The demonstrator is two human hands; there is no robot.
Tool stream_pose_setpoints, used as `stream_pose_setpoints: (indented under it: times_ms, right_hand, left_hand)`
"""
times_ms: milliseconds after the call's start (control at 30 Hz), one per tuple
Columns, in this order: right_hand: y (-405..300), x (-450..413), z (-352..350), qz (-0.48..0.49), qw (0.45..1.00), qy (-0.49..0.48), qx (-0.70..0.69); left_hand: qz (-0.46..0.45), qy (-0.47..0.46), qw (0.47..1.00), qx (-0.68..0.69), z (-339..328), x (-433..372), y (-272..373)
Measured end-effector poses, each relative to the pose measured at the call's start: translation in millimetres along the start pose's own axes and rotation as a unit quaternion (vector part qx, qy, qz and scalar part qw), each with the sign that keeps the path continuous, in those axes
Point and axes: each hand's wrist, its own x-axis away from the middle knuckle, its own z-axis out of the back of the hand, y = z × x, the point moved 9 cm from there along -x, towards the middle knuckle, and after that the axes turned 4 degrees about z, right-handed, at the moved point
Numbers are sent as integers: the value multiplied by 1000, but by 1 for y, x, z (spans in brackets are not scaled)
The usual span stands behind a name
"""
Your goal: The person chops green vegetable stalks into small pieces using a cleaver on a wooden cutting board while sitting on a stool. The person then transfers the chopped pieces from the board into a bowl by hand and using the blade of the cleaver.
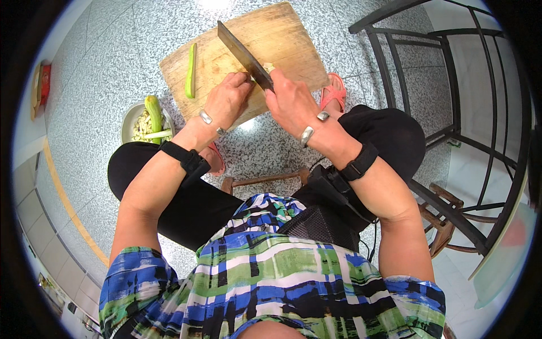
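Observation:
My right hand is closed around the near end of a cleaver, whose dark blade points up and left over a wooden cutting board. Just left of the blade, my left hand rests with curled fingers on the board. A small pale green bit shows at its fingertips; most of what lies under them is hidden. Small pale pieces lie right of the blade by my right hand. A long cut strip of green squash lies on the board's left part.
A metal bowl with chopped pieces and a green squash stands on the speckled floor by my left knee. A black metal frame rises at the right, with a wooden stool below. A red box is far left.

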Motion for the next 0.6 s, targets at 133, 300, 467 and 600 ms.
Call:
stream_pose_setpoints:
  times_ms: [133,300,467,600]
  right_hand:
    - [2,-1,-4,-27,999,-18,16]
    - [8,-4,-13,-37,999,-9,9]
    - [11,-6,-14,-28,999,-16,26]
    - [13,-3,-8,-28,1000,-2,15]
  left_hand:
    - [0,5,1000,3,0,0,0]
    - [-2,0,1000,2,-1,1,-2]
    - [-8,7,1000,7,2,1,0]
    - [-9,11,1000,9,3,0,2]
